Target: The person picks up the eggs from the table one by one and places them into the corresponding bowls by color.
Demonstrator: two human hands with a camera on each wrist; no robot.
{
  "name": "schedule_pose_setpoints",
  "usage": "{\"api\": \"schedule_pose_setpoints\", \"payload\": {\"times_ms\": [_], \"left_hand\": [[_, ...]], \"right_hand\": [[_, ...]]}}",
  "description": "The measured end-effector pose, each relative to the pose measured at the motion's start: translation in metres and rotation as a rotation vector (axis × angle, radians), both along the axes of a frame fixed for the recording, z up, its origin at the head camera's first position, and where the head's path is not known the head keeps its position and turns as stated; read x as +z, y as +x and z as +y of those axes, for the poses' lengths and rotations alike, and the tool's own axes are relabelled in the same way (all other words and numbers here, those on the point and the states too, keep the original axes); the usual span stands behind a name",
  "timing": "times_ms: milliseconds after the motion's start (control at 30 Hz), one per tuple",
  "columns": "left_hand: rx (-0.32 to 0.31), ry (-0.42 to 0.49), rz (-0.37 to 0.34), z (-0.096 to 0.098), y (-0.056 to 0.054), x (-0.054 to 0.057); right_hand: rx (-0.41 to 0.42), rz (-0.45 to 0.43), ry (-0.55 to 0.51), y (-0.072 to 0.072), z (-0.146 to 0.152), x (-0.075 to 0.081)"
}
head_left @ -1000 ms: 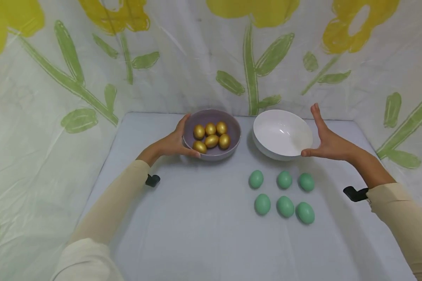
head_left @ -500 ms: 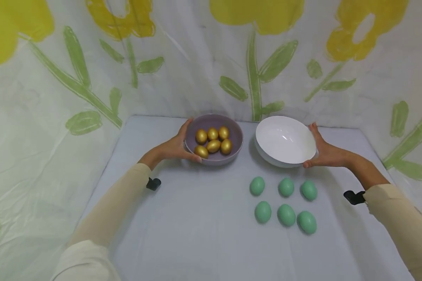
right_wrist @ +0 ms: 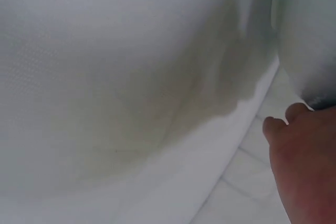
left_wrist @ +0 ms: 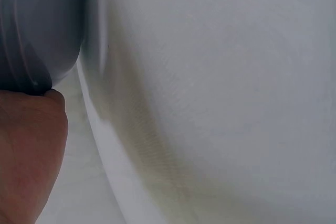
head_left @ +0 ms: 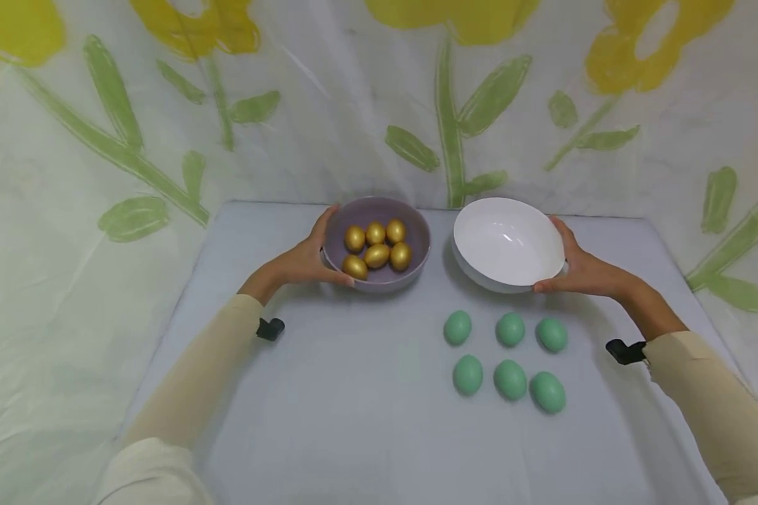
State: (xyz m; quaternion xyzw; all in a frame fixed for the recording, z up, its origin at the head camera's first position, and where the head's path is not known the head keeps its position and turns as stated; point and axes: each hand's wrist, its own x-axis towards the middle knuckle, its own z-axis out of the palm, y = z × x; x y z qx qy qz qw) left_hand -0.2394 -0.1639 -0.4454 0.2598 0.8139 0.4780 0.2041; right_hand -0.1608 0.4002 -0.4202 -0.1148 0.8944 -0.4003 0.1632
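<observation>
In the head view my left hand (head_left: 303, 261) grips the left side of a purple bowl (head_left: 369, 208), thumb at the near rim and fingers at the far side. Several golden eggs (head_left: 377, 256) lie inside it. To its right is a white bowl (head_left: 505, 242) with nothing in it. My right hand (head_left: 586, 272) holds that bowl's right side, thumb at the near edge. The left wrist view has the purple bowl's outer wall (left_wrist: 44, 19) against my hand (left_wrist: 31, 145). In the right wrist view, my hand (right_wrist: 310, 156) meets the white bowl's wall (right_wrist: 310, 35).
Several green eggs (head_left: 510, 380) lie in two rows on the pale tablecloth (head_left: 328, 407), in front of the white bowl. A hanging sheet (head_left: 341, 126) painted with yellow flowers stands right behind the table's far edge.
My right hand, apart from the white bowl a second ago with fingers spread, has come left and taken hold of its side. The left hand keeps its grip on the purple bowl.
</observation>
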Motion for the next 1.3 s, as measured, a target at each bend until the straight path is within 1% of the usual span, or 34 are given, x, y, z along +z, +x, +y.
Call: {"api": "schedule_pose_setpoints", "payload": {"times_ms": [167,233,267,300,400,433,500,600,633,667,700,733,767,800,833,900,933,967,1033,1100,1200,1300], "left_hand": [[-0.002,0.013,0.001,-0.009,-0.003,0.004],[-0.006,-0.007,0.013,-0.011,-0.005,0.008],[-0.007,-0.019,0.021,-0.012,-0.004,0.012],[-0.013,-0.034,0.031,-0.012,-0.003,0.018],[-0.036,-0.059,0.085,-0.011,0.007,0.041],[-0.042,-0.049,0.112,-0.009,0.012,0.049],[-0.052,0.025,0.195,-0.003,0.025,0.064],[-0.044,0.214,0.404,0.015,0.041,0.074],[-0.042,0.289,0.471,0.024,0.046,0.074],[-0.051,0.362,0.521,0.034,0.05,0.073],[-0.066,0.401,0.56,0.045,0.054,0.072],[-0.097,0.431,0.574,0.056,0.059,0.07],[-0.135,0.456,0.558,0.068,0.064,0.067],[-0.177,0.461,0.523,0.079,0.07,0.065],[-0.224,0.455,0.472,0.09,0.076,0.061],[-0.3,0.39,0.381,0.109,0.087,0.051],[-0.329,0.364,0.34,0.117,0.091,0.046],[-0.343,0.334,0.305,0.124,0.094,0.039],[-0.353,0.27,0.263,0.133,0.096,0.026],[-0.334,0.22,0.247,0.138,0.097,0.016],[-0.291,0.159,0.228,0.142,0.099,0.007],[-0.28,0.111,0.221,0.144,0.1,0.001]], "right_hand": [[-0.022,-0.016,0.019,-0.004,-0.007,-0.001],[-0.03,-0.026,0.029,-0.004,-0.01,-0.001],[-0.033,-0.03,0.035,-0.004,-0.011,0.0],[-0.033,-0.034,0.035,-0.005,-0.012,0.0],[-0.038,-0.039,0.022,-0.006,-0.015,0.003],[-0.041,-0.041,0.018,-0.006,-0.015,0.004],[-0.046,-0.041,0.015,-0.008,-0.016,0.007],[-0.042,-0.051,0.023,-0.01,-0.016,0.011],[-0.039,-0.057,0.03,-0.012,-0.016,0.012],[-0.035,-0.06,0.036,-0.013,-0.016,0.013],[-0.031,-0.063,0.04,-0.015,-0.016,0.013],[-0.028,-0.066,0.043,-0.016,-0.016,0.013],[-0.026,-0.068,0.044,-0.017,-0.016,0.014],[-0.026,-0.069,0.043,-0.019,-0.015,0.014],[-0.025,-0.07,0.044,-0.02,-0.015,0.014],[-0.024,-0.075,0.041,-0.022,-0.015,0.014],[-0.024,-0.078,0.042,-0.023,-0.015,0.014],[-0.025,-0.085,0.047,-0.024,-0.016,0.014],[-0.023,-0.095,0.062,-0.026,-0.017,0.014],[-0.021,-0.107,0.077,-0.028,-0.02,0.014],[-0.015,-0.118,0.088,-0.03,-0.023,0.015],[-0.021,-0.118,0.086,-0.029,-0.024,0.017]]}}
